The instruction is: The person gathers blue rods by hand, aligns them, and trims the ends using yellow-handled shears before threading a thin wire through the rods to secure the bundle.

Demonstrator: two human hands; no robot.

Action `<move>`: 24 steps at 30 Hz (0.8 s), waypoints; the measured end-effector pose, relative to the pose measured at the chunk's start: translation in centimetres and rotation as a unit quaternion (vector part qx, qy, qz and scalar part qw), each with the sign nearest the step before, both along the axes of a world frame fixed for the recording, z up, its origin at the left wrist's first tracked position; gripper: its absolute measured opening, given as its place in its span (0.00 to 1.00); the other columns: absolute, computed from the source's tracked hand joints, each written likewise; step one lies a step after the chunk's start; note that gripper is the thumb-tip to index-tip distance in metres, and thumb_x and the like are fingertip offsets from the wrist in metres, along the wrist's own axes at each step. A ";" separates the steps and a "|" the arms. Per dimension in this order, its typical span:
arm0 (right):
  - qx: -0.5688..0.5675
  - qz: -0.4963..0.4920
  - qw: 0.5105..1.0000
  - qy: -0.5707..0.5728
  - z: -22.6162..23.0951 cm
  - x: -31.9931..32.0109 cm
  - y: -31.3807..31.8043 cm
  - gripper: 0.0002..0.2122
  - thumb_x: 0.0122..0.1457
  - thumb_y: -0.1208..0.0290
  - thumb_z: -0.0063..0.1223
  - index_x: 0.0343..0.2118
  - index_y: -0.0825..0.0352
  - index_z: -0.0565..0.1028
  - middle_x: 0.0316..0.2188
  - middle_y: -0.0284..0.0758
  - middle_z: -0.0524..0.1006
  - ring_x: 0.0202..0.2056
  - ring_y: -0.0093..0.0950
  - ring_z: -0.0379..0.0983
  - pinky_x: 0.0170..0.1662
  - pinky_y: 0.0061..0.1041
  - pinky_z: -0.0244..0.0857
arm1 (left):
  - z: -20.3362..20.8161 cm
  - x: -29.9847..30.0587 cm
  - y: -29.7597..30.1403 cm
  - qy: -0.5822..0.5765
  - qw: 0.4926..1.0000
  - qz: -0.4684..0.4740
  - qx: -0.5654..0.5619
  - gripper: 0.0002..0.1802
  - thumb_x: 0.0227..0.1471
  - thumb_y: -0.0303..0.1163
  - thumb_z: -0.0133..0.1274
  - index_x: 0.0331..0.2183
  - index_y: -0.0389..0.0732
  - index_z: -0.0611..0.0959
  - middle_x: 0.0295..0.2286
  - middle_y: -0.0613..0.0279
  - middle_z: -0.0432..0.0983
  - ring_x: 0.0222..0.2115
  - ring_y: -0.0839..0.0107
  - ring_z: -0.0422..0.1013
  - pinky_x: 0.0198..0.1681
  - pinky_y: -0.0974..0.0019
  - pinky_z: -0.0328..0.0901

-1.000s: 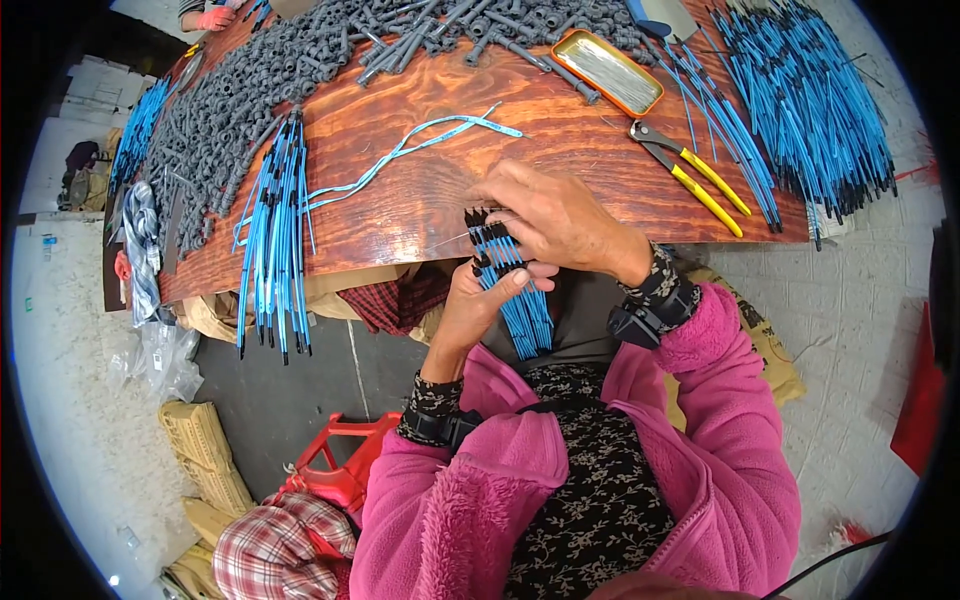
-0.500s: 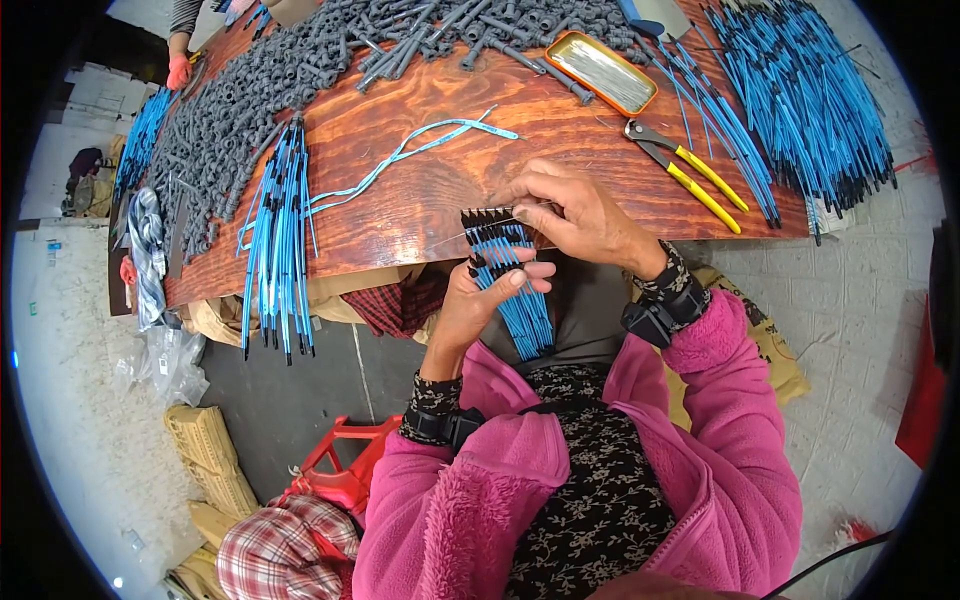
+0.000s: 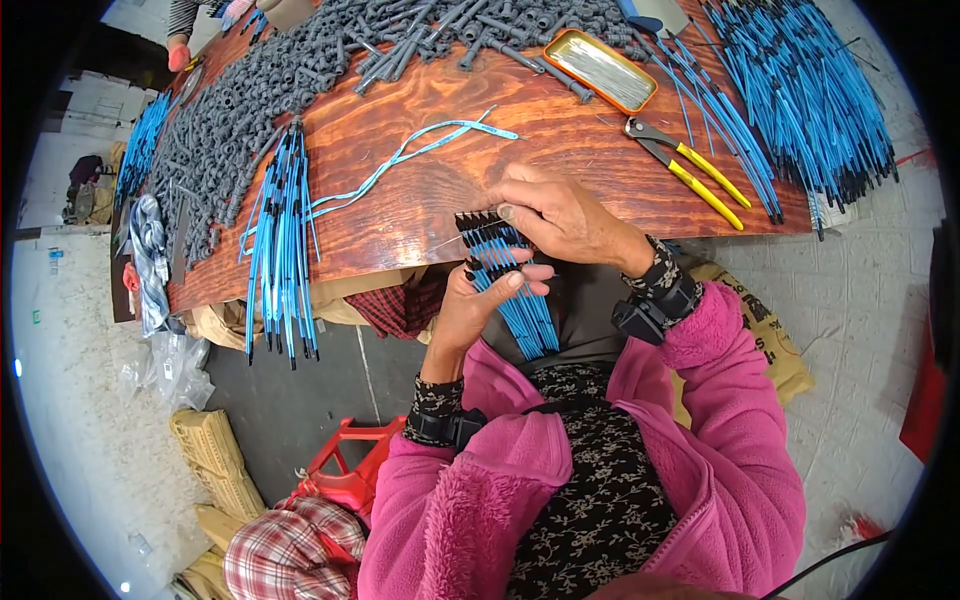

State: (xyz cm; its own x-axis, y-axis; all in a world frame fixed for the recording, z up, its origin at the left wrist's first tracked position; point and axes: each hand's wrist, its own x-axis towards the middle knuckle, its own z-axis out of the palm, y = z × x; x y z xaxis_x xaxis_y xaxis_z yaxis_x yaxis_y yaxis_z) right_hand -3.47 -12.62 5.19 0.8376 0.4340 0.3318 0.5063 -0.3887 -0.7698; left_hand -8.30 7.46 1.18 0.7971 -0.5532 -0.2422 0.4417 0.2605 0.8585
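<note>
My left hand [image 3: 474,306] is wrapped round a flat row of blue rods with black ends [image 3: 527,322], beside the table's near edge. The black ends point toward the table, and the blue lengths run down toward my lap. Across the black ends lies a thin metal wire [image 3: 452,242], one end sticking out to the left. My right hand [image 3: 570,218] is closed at the right end of the row, thumb and fingertips pinched at the wire. The exact grip of those fingertips is partly hidden.
On the wooden table [image 3: 400,215] are pliers with yellow handles [image 3: 690,175], a tin of thin wires [image 3: 602,72], a heap of grey ribbed plastic parts [image 3: 235,125] and blue strips [image 3: 385,170]. A blue rod bundle [image 3: 283,240] overhangs the left edge; a bigger pile [image 3: 810,110] lies right. A co-worker's hand [image 3: 179,55] shows far left.
My right hand has shifted slightly left and down along the black ends, and the row has tilted a little. My left hand keeps its hold. The co-worker's hand has moved slightly up.
</note>
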 end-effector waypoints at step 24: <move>-0.043 0.026 0.998 -0.024 -0.1 0.9 0.8 0.12 0.58 0.72 0.53 0.45 0.60 0.78 0.27 0.38 0.70 0.31 0.38 0.71 0.34 0.35 0.64 | 0.2 0.1 0.1 0.008 1.000 -0.011 0.005 0.16 0.59 0.28 0.54 0.48 0.31 0.76 0.41 0.44 0.80 0.39 0.61 0.78 0.44 0.60 0.74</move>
